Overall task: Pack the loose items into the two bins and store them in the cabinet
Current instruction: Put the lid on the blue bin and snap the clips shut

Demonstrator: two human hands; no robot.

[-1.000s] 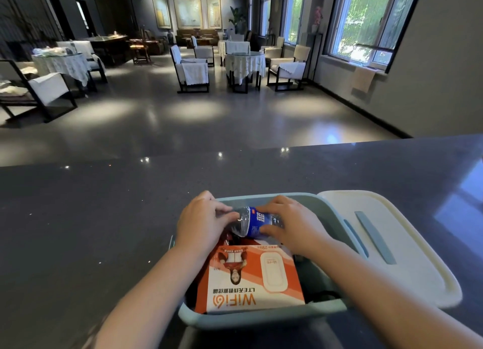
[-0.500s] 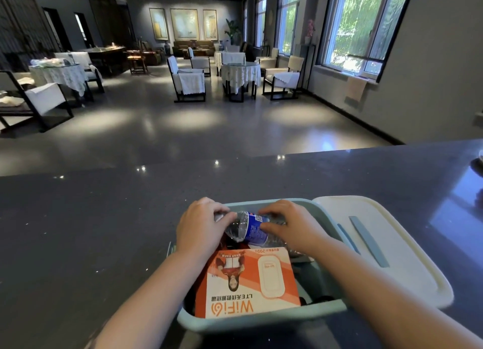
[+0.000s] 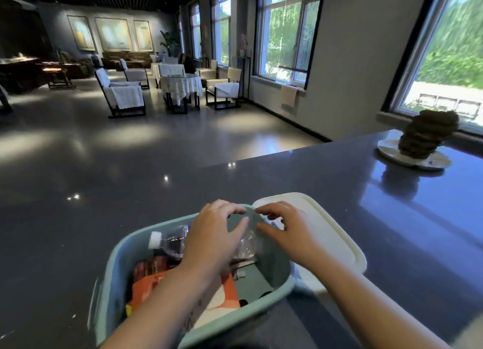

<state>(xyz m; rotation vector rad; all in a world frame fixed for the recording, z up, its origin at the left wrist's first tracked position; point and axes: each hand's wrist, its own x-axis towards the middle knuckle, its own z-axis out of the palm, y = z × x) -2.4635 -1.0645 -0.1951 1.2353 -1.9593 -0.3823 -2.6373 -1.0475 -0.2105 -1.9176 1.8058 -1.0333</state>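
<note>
the bottle (image 3: pixel 167 241) was up in both hands a moment ago. now it lies down inside the green bin (image 3: pixel 112 278), along the far side, with its white cap pointing left. the left hand (image 3: pixel 211 241) lies across its middle, fingers bent and near each other, and i cannot tell if it still grips the bottle or only rests on it. the right hand (image 3: pixel 285 233) has let go. its fingers are curled and a little apart, over the far right corner of the bin, holding nothing i can see. something clear and crinkly sits between the two hands.

so i think the bottle is packed, and this bin looks nearly full. an orange box (image 3: pixel 224 296) fills the near part.

the white lid (image 3: pixel 337 246) lies flat just right of the bin, touching its side, easy to reach. the dark counter (image 3: pixel 78 244) is bare on the left and out front. far off to the right a brown lumpy thing on a plate (image 3: pixel 426 137) stands well apart, near the far edge.
</note>
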